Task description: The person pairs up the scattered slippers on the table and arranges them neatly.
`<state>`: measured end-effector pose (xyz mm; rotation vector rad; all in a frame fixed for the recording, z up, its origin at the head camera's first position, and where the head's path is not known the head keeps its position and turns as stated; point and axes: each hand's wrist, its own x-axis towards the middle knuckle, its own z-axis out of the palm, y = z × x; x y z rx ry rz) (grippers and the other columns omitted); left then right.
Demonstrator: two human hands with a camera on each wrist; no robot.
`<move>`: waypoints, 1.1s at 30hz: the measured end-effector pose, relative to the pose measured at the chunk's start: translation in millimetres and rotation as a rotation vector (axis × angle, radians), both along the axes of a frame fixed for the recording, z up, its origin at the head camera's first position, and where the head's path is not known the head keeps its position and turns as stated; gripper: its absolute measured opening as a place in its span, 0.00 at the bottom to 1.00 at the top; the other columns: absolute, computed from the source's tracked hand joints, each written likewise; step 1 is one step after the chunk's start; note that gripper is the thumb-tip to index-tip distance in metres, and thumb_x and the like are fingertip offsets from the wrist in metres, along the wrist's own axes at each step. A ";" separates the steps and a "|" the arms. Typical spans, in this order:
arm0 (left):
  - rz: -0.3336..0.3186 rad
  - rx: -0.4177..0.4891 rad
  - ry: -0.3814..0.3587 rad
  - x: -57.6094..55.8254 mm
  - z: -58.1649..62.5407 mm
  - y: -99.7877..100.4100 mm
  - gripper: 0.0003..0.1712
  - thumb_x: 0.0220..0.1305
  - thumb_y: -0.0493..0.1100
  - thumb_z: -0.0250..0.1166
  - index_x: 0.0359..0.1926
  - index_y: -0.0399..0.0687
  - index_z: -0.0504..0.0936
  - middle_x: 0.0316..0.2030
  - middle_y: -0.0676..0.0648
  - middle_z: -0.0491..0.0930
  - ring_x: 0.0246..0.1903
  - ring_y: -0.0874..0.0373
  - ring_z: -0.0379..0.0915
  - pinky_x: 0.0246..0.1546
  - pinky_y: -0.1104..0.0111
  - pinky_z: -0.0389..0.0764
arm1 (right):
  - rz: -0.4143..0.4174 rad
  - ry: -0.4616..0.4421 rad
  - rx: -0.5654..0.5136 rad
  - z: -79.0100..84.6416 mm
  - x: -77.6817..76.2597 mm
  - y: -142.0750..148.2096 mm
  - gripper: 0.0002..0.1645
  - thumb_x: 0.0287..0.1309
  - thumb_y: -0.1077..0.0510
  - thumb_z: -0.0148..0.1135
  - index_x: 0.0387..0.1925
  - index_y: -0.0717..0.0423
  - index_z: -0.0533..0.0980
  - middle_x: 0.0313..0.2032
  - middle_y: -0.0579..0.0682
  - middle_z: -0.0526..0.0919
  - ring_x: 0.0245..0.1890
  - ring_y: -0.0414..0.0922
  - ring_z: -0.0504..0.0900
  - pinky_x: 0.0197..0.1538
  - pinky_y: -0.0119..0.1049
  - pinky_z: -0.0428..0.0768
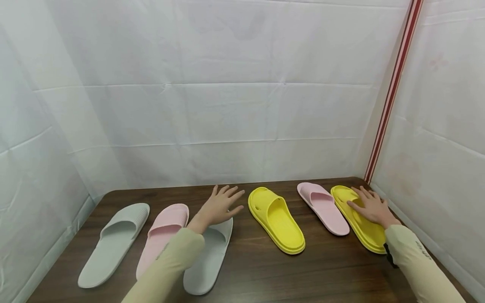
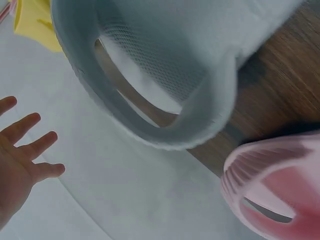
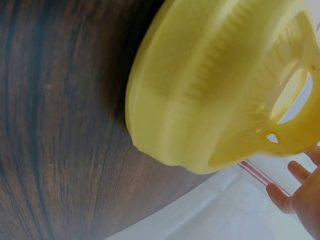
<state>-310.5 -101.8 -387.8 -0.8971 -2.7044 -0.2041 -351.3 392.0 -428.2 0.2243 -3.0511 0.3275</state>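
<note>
My left hand (image 1: 219,207), fingers spread, hovers over the strap end of a grey slipper (image 1: 206,261); the left wrist view shows a gap between that hand and the grey slipper (image 2: 150,45). Over the far right yellow slipper (image 1: 369,231), my right hand (image 1: 369,206) is spread above its strap, holding nothing. In the right wrist view that yellow slipper (image 3: 200,90) fills much of the picture, with fingertips beyond its strap. Between the hands lie another yellow slipper (image 1: 286,223) and a pink slipper (image 1: 329,212). My left forearm partly covers a second pink slipper (image 1: 155,244).
Another grey slipper (image 1: 110,250) lies at the far left of the dark wooden table (image 1: 265,277). A white cloth backdrop (image 1: 227,113) rises behind the table and along both sides. A red-striped strip (image 1: 394,88) runs up the right back corner.
</note>
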 end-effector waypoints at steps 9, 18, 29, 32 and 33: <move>-0.001 -0.100 -0.076 -8.2 -9.1 35.9 0.31 0.65 0.59 0.45 0.65 0.55 0.58 0.64 0.42 0.60 0.63 0.41 0.55 0.61 0.41 0.50 | 0.004 -0.017 0.042 -9.8 -8.8 0.6 0.44 0.59 0.31 0.34 0.67 0.55 0.49 0.65 0.68 0.49 0.61 0.70 0.49 0.49 0.77 0.42; 0.001 -0.157 -0.160 -5.3 -13.2 69.1 0.31 0.65 0.59 0.43 0.67 0.59 0.54 0.65 0.45 0.58 0.65 0.44 0.52 0.62 0.43 0.48 | -0.017 -0.051 0.039 -12.0 -16.6 -0.6 0.46 0.58 0.30 0.34 0.64 0.61 0.53 0.62 0.70 0.54 0.58 0.70 0.54 0.48 0.75 0.49; 0.035 -0.200 -0.168 -5.5 -22.7 83.7 0.29 0.66 0.58 0.42 0.67 0.62 0.53 0.65 0.45 0.59 0.62 0.46 0.58 0.61 0.43 0.52 | 0.030 -0.022 0.016 -4.5 -16.1 -3.3 0.37 0.58 0.33 0.40 0.51 0.61 0.60 0.52 0.68 0.70 0.53 0.67 0.65 0.44 0.69 0.57; 0.039 -0.210 -0.171 -5.7 -24.1 86.0 0.29 0.66 0.57 0.43 0.67 0.61 0.52 0.64 0.45 0.60 0.62 0.47 0.60 0.61 0.43 0.52 | 0.036 0.012 0.022 -6.1 -18.3 -2.3 0.31 0.56 0.32 0.43 0.40 0.57 0.59 0.38 0.62 0.75 0.40 0.59 0.73 0.34 0.57 0.64; 0.039 -0.215 -0.170 -5.8 -24.7 86.6 0.30 0.66 0.56 0.44 0.67 0.61 0.52 0.64 0.45 0.60 0.61 0.47 0.61 0.61 0.43 0.53 | 0.038 0.021 0.023 -6.6 -19.1 -2.3 0.31 0.56 0.32 0.44 0.38 0.56 0.59 0.34 0.59 0.74 0.35 0.55 0.73 0.31 0.52 0.64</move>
